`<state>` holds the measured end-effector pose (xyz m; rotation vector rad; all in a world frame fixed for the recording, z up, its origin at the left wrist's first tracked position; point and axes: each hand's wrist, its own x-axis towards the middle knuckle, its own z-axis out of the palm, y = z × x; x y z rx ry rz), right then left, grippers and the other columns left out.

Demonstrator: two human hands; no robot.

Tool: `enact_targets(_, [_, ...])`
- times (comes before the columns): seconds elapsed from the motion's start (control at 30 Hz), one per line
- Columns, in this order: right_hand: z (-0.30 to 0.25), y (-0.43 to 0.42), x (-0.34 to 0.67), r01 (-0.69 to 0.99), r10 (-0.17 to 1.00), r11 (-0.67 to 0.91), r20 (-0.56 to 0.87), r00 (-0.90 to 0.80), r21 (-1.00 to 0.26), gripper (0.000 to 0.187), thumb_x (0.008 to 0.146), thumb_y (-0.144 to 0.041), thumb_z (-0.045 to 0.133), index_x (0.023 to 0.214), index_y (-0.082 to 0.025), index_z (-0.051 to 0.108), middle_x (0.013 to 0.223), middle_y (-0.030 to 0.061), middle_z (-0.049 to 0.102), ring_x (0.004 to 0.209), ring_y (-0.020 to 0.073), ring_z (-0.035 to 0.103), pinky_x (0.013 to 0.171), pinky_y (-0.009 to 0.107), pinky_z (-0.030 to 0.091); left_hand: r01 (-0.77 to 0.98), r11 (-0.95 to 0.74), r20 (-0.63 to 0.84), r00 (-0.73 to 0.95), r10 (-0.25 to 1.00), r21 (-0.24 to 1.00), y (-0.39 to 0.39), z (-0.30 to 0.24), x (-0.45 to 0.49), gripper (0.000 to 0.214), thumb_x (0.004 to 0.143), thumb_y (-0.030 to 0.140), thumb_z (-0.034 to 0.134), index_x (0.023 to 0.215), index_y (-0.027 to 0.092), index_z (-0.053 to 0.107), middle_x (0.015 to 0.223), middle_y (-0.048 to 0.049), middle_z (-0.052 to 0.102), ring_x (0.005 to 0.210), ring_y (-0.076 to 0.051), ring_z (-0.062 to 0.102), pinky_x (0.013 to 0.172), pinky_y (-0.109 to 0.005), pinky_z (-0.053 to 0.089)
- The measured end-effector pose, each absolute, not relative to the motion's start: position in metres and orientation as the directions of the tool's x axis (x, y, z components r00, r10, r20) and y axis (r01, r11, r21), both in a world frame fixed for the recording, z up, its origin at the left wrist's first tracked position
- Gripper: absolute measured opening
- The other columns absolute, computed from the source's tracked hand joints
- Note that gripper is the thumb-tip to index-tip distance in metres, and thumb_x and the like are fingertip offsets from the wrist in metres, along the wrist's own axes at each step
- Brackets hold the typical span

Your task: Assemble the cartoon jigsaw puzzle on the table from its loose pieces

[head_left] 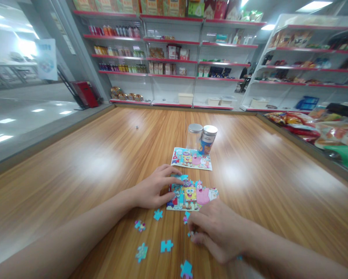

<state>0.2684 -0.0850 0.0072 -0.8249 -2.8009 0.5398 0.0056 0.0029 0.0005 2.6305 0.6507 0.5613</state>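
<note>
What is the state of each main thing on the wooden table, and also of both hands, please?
SpongeBob jigsaw puzzle: partly assembled, lying flat.
Loose jigsaw pieces: scattered, separate from the assembled part.
SpongeBob picture sheet: spread out, picture side up.
Clear jar: upright, lid on.
Blue printed canister: upright, lid on.
Left hand: spread over the puzzle's left side.
Right hand: curled at a small piece; grip unclear.
</note>
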Motion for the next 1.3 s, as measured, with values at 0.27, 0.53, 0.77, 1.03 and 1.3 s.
enact_targets(0.27, [0.009,-0.086,0.268,0.457,0.536,0.79,0.099,-0.839,-0.409,0.015,0.079,-0.022,0.057,0.094,-0.021,0.055,0.077,0.001,0.068,0.066,0.017,0.059,0.058,0.03,0.033,0.35,-0.83,0.292,0.816,0.498,0.435,0.004,-0.001,0.005,0.039,0.092,0.027,0.062,0.132,0.027,0.062,0.138,-0.0093,0.053,0.132,-0.028,0.046,0.115,-0.049,0.037])
enact_targets(0.53, [0.01,-0.084,0.268,0.391,0.497,0.823,0.187,-0.847,-0.412,0.013,0.08,-0.021,0.059,0.091,-0.02,0.053,0.091,0.005,0.063,0.079,0.0182,0.056,0.065,0.031,0.038,0.346,-0.83,0.305,0.811,0.499,0.438,0.003,0.0,0.006,0.039,0.092,0.027,0.063,0.131,0.027,0.063,0.136,-0.0098,0.054,0.131,-0.029,0.047,0.114,-0.05,0.039])
enact_targets(0.77, [0.005,-0.084,0.268,0.246,0.393,0.866,0.287,-0.874,-0.435,0.015,0.079,-0.013,0.054,0.093,-0.02,0.056,0.085,0.0042,0.064,0.076,0.0183,0.055,0.065,0.031,0.039,0.337,-0.834,0.317,0.81,0.493,0.437,0.003,-0.001,0.006,0.039,0.092,0.027,0.062,0.131,0.028,0.063,0.136,-0.0098,0.055,0.13,-0.03,0.048,0.113,-0.05,0.04])
enact_targets(1.03, [0.0,-0.039,0.298,0.49,0.901,0.431,0.332,-0.278,-0.758,0.016,0.091,-0.026,0.062,0.096,-0.018,0.074,0.08,0.0054,0.07,0.074,0.0186,0.063,0.067,0.03,0.047,0.35,-0.826,0.294,0.814,0.502,0.441,0.002,0.001,0.006,0.04,0.092,0.027,0.062,0.132,0.028,0.062,0.136,-0.0099,0.054,0.13,-0.029,0.047,0.113,-0.05,0.039])
enact_targets(1.3, [-0.008,-0.011,0.314,0.302,0.993,0.105,0.114,0.01,-0.948,0.039,0.078,-0.041,0.075,0.105,-0.013,0.074,0.08,0.0071,0.078,0.079,0.0231,0.074,0.074,0.033,0.056,0.348,-0.828,0.301,0.812,0.501,0.44,0.004,0.001,0.006,0.039,0.091,0.028,0.063,0.13,0.027,0.063,0.136,-0.0102,0.054,0.128,-0.03,0.048,0.112,-0.051,0.04])
